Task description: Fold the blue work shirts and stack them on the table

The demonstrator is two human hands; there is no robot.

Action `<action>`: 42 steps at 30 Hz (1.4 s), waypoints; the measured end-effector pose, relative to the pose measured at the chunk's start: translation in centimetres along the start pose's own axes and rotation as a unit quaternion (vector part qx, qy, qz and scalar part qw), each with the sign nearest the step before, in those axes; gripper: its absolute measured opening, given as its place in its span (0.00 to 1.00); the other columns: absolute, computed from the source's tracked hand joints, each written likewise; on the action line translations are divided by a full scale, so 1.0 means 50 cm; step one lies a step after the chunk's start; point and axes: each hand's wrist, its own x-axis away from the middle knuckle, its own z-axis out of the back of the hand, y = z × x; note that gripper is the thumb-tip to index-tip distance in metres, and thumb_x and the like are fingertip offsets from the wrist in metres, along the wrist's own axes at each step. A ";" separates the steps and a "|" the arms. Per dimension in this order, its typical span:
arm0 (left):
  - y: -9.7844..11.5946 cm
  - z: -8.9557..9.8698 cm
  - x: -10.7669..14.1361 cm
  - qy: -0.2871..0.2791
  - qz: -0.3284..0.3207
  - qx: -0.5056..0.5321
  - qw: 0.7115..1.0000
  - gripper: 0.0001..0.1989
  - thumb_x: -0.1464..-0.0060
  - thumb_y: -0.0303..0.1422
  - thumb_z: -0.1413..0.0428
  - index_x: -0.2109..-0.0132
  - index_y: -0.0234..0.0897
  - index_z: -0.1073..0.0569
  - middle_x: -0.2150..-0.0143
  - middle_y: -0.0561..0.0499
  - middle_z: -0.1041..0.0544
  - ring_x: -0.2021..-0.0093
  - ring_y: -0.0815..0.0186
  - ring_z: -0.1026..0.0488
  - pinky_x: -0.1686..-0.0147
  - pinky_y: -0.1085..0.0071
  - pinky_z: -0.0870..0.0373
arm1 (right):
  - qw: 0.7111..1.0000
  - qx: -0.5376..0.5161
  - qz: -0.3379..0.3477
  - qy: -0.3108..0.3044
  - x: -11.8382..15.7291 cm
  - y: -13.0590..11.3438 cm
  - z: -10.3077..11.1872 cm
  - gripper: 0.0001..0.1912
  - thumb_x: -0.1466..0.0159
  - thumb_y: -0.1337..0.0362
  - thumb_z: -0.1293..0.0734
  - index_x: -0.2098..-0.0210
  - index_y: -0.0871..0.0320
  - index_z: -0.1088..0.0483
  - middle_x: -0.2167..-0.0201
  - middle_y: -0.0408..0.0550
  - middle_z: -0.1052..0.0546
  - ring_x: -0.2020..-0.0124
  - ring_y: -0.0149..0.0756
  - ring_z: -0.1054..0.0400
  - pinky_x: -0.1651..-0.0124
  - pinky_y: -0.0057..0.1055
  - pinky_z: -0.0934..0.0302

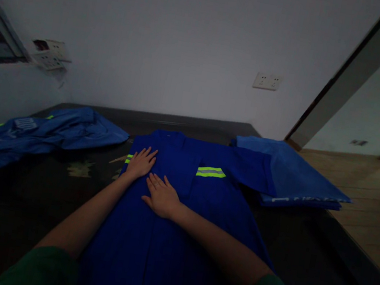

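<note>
A dark blue work jacket [167,236] with a yellow-green and silver reflective stripe [211,172] lies spread on the dark table, its collar at the far end. One sleeve [249,167] reaches out to the right; on the left a sleeve seems to be folded in over the chest. My left hand [141,162] rests flat on the left chest area, fingers spread. Lower and to its right, my right hand [162,196] lies flat on the cloth with fingers stretched out and a ring on one finger. Neither hand grips the fabric.
A crumpled blue garment [56,132] lies on the left of the dark table [285,246]. Folded lighter blue cloth [287,171] is stacked at the right, partly under the sleeve. Behind stands a white wall with a socket [266,81]. Wooden floor [367,191] shows at right.
</note>
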 end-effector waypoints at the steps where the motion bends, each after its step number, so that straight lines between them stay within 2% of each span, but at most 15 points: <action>1: 0.000 0.000 -0.001 0.001 0.000 0.001 1.000 0.26 0.34 0.42 0.63 0.32 0.48 0.46 0.29 0.49 0.48 0.31 0.55 0.50 0.35 0.51 0.51 | 1.000 -0.001 0.003 0.004 -0.001 0.002 0.000 0.34 0.30 0.51 0.46 0.34 0.71 0.47 0.32 0.60 0.47 0.31 0.43 0.57 0.30 0.47 0.63; 7: 0.001 0.005 -0.004 0.004 0.007 0.009 1.000 0.25 0.34 0.41 0.63 0.32 0.49 0.45 0.29 0.50 0.47 0.31 0.56 0.50 0.35 0.51 0.51 | 1.000 -0.016 0.019 0.018 -0.006 0.009 -0.003 0.33 0.31 0.52 0.45 0.34 0.68 0.47 0.32 0.60 0.48 0.30 0.43 0.59 0.30 0.47 0.62; 10: 0.006 0.013 0.003 0.017 0.009 0.021 1.000 0.25 0.35 0.41 0.62 0.33 0.46 0.42 0.31 0.48 0.44 0.31 0.56 0.48 0.36 0.52 0.49 | 0.998 -0.055 0.039 0.020 0.034 0.005 0.019 0.34 0.32 0.53 0.41 0.33 0.67 0.49 0.31 0.60 0.51 0.30 0.44 0.62 0.31 0.48 0.61; 14: 0.011 0.029 0.017 0.100 -0.011 0.066 0.993 0.26 0.36 0.37 0.59 0.32 0.38 0.46 0.34 0.42 0.39 0.34 0.58 0.42 0.37 0.58 0.44 | 0.987 -0.160 0.012 0.020 0.190 0.001 0.090 0.32 0.34 0.60 0.38 0.34 0.64 0.47 0.31 0.57 0.50 0.30 0.42 0.59 0.31 0.45 0.56; 16: 0.020 0.040 0.022 0.143 -0.046 0.089 0.985 0.27 0.36 0.33 0.59 0.32 0.37 0.48 0.36 0.42 0.37 0.36 0.60 0.40 0.37 0.60 0.44 | 0.972 -0.230 -0.034 0.042 0.305 0.006 0.129 0.26 0.34 0.60 0.38 0.38 0.58 0.38 0.34 0.53 0.41 0.34 0.40 0.47 0.34 0.44 0.48; 18: 0.045 0.057 0.022 0.169 -0.076 0.115 0.976 0.26 0.37 0.31 0.59 0.32 0.36 0.47 0.38 0.41 0.35 0.38 0.60 0.39 0.37 0.60 0.44 | 0.936 -0.301 -0.141 0.115 0.430 0.017 0.154 0.19 0.35 0.56 0.37 0.47 0.50 0.28 0.45 0.49 0.27 0.44 0.42 0.32 0.41 0.45 0.38; 20: 0.094 0.080 0.019 0.175 -0.109 0.143 0.968 0.26 0.37 0.31 0.59 0.33 0.33 0.46 0.40 0.41 0.33 0.39 0.61 0.37 0.38 0.62 0.43 | 0.872 -0.353 -0.277 0.197 0.552 0.031 0.162 0.17 0.40 0.49 0.35 0.60 0.51 0.22 0.61 0.50 0.20 0.61 0.44 0.24 0.56 0.41 0.29; 22: 0.173 0.107 0.019 0.148 -0.173 0.160 0.961 0.24 0.37 0.31 0.57 0.35 0.34 0.43 0.41 0.43 0.32 0.40 0.62 0.37 0.38 0.65 0.42 | 0.807 -0.380 -0.392 0.223 0.658 0.043 0.154 0.20 0.44 0.43 0.33 0.70 0.52 0.21 0.74 0.52 0.21 0.74 0.42 0.26 0.69 0.37 0.29; 25: 0.334 0.141 0.034 0.062 -0.311 0.145 0.937 0.23 0.39 0.32 0.54 0.37 0.39 0.40 0.40 0.47 0.33 0.39 0.61 0.38 0.39 0.65 0.42 | 0.749 -0.391 -0.485 0.226 0.765 0.048 0.119 0.24 0.47 0.39 0.33 0.73 0.54 0.23 0.79 0.52 0.24 0.78 0.42 0.29 0.73 0.37 0.30; 27: 0.449 0.148 0.053 0.030 -0.374 0.127 0.918 0.26 0.41 0.32 0.51 0.35 0.39 0.42 0.39 0.46 0.34 0.40 0.59 0.37 0.41 0.64 0.40 | 0.736 -0.402 -0.499 0.219 0.796 0.042 0.084 0.25 0.48 0.39 0.32 0.69 0.55 0.23 0.74 0.54 0.22 0.73 0.44 0.26 0.69 0.39 0.29; 29: 0.552 0.139 0.073 0.032 -0.392 0.103 0.913 0.31 0.43 0.33 0.47 0.33 0.36 0.45 0.38 0.42 0.36 0.41 0.56 0.37 0.44 0.61 0.38 | 0.737 -0.417 -0.488 0.212 0.802 0.032 0.044 0.26 0.48 0.42 0.31 0.62 0.56 0.23 0.63 0.57 0.20 0.63 0.47 0.25 0.63 0.40 0.28; 32: 0.666 0.108 0.092 0.069 -0.398 0.041 0.914 0.31 0.44 0.26 0.49 0.34 0.34 0.44 0.39 0.38 0.35 0.42 0.52 0.37 0.47 0.57 0.37 | 0.746 -0.438 -0.458 0.206 0.794 0.015 -0.012 0.26 0.46 0.46 0.30 0.54 0.56 0.26 0.51 0.58 0.24 0.52 0.48 0.27 0.54 0.42 0.29; 34: 0.714 0.089 0.094 0.086 -0.401 0.011 0.912 0.27 0.44 0.22 0.51 0.37 0.35 0.39 0.41 0.38 0.34 0.43 0.51 0.36 0.49 0.56 0.37 | 0.750 -0.443 -0.443 0.214 0.789 0.004 -0.036 0.26 0.44 0.49 0.31 0.50 0.56 0.29 0.49 0.57 0.25 0.50 0.47 0.28 0.51 0.43 0.30; 37: 0.754 0.075 0.084 0.065 -0.377 0.010 0.924 0.22 0.42 0.23 0.52 0.41 0.37 0.36 0.45 0.38 0.31 0.48 0.54 0.31 0.54 0.59 0.34 | 0.751 -0.451 -0.423 0.232 0.785 -0.015 -0.050 0.24 0.41 0.50 0.33 0.50 0.55 0.31 0.51 0.55 0.24 0.51 0.45 0.28 0.51 0.41 0.30; 42: 0.761 0.081 0.052 -0.016 -0.308 0.099 0.946 0.23 0.42 0.24 0.50 0.40 0.39 0.36 0.51 0.40 0.25 0.49 0.54 0.28 0.50 0.57 0.34 | 0.730 -0.416 -0.442 0.315 0.773 -0.063 -0.044 0.19 0.40 0.49 0.36 0.57 0.55 0.31 0.59 0.52 0.22 0.54 0.43 0.28 0.51 0.38 0.32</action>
